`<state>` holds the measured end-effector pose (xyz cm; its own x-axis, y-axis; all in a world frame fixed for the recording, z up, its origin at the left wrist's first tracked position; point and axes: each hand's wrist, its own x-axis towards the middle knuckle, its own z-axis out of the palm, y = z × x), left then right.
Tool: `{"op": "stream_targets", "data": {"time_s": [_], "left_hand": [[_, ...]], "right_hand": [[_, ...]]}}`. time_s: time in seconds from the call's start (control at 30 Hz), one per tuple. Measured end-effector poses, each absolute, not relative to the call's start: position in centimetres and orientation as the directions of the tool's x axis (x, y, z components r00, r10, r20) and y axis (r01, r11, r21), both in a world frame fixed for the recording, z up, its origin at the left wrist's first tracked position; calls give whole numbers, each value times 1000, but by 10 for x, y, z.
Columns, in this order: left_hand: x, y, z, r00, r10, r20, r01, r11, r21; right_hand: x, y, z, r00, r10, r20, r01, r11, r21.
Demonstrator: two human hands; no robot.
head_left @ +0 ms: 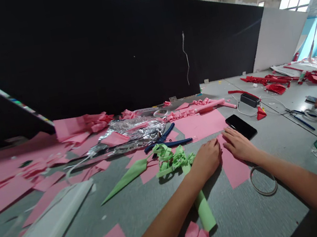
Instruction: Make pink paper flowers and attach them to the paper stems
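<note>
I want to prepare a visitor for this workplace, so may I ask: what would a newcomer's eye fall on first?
Probably the bright green folded piece, near the middle of the view beside the left hand. Then the pink sheets and scraps spread over the left of the grey table, around crumpled silvery wrap. Behind them stands a large black panel.

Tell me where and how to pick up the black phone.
Probably best to pinch the black phone across its long edges, near the middle, coming from above and the right. It lies flat, so only its slim sides offer grip; the right hand crowds its left edge.
</note>
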<state>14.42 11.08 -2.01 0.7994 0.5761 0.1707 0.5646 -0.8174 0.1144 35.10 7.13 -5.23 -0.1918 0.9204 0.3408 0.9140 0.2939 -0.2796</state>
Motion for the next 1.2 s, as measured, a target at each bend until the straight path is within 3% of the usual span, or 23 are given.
{"op": "stream_targets", "data": {"time_s": [0.2, 0.43, 0.63, 0.97, 1.2], "left_hand": [[144, 112, -23, 807, 565, 174, 555, -825, 105], [144, 113, -22, 804, 573, 162, 559, -820, 124], [145, 113, -22, 802, 572, 172, 553, -820, 145], [144, 112, -22, 789, 578, 209, 555, -816, 162], [145, 117, -29, 797, 554, 242, 528, -833, 168]], "right_hand": [[349, 71, -54, -257, 914, 313, 898, 345, -273], [350, 74, -51, -70, 932, 355, 921, 197, -337], [351, 76, -51, -46, 936, 350, 901, 191, -390], [354, 78, -53, -72, 901, 428, 832, 291, -472], [354, 72, -46, -210, 864, 457, 822, 410, -395]]}}
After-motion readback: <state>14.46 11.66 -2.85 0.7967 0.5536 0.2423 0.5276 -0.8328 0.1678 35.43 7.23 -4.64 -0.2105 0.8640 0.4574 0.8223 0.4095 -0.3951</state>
